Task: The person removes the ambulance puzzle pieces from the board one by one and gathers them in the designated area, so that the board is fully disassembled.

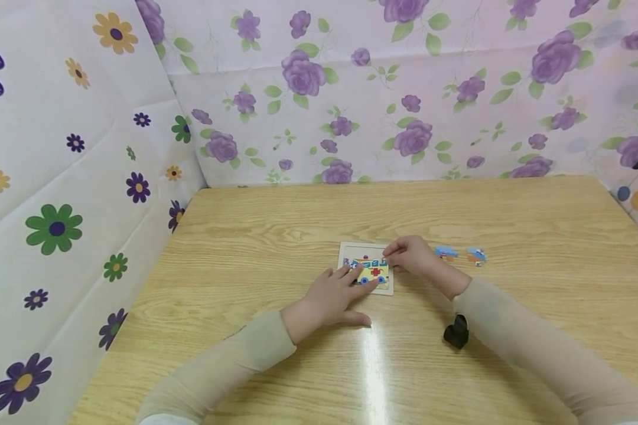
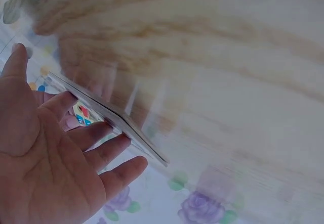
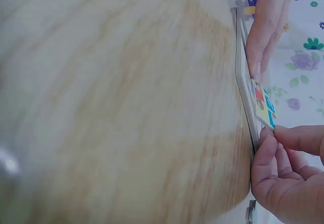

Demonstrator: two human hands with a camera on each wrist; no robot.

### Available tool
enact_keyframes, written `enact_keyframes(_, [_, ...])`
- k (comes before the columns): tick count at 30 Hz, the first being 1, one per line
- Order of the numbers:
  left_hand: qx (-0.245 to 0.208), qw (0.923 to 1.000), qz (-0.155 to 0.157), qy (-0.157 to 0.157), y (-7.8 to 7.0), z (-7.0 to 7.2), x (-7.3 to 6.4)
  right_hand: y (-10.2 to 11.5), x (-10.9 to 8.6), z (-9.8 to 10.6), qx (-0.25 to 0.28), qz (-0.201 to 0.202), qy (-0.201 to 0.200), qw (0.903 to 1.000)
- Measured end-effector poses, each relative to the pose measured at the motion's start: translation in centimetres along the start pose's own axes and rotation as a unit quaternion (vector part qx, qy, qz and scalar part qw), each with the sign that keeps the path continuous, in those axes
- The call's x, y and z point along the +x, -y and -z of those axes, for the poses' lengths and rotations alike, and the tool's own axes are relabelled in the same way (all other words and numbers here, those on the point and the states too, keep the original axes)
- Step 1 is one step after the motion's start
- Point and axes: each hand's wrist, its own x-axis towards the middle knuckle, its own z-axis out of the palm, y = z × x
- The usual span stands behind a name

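Note:
A small jigsaw tray with a pale rim [image 1: 365, 244] lies on the table, holding a yellow picture of a vehicle [image 1: 374, 272] with a red cross and blue wheels. My left hand [image 1: 332, 297] rests on its left part, fingers spread and fairly straight. At the tray's right edge, my right hand [image 1: 413, 255] pinches the edge of a yellow and blue puzzle piece [image 3: 262, 104] between thumb and fingers. That piece looks slightly tilted above the tray in the right wrist view. From the left wrist, the left fingertips [image 2: 121, 142] touch the tray's side.
Two loose blue puzzle pieces, one near the right hand [image 1: 446, 253] and another farther right [image 1: 477, 255], lie on the wooden table [image 1: 276, 224]. A black object [image 1: 456, 332] is by the right sleeve. Flowered cloth [image 1: 303, 118] hangs behind and at the sides.

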Motion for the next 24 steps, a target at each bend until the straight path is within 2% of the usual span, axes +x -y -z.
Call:
enact_keyframes(9, [0.018, 0.9998, -0.003, -0.003, 0.09, -0.34, 0.16, 0.18, -0.19, -0.07, 0.017, -0.016, -0.007, 0.9997])
enact_keyframes(19, [0.017, 0.9997, -0.01, -0.013, -0.17, 0.21, -0.36, 0.22, -0.37, 0.0, 0.045, -0.02, -0.018, 0.9986])
enact_keyframes(24, [0.013, 0.9999, -0.005, -0.007, -0.14, 0.09, -0.23, 0.56, -0.9, 0.54, 0.052, -0.006, -0.02, 0.9984])
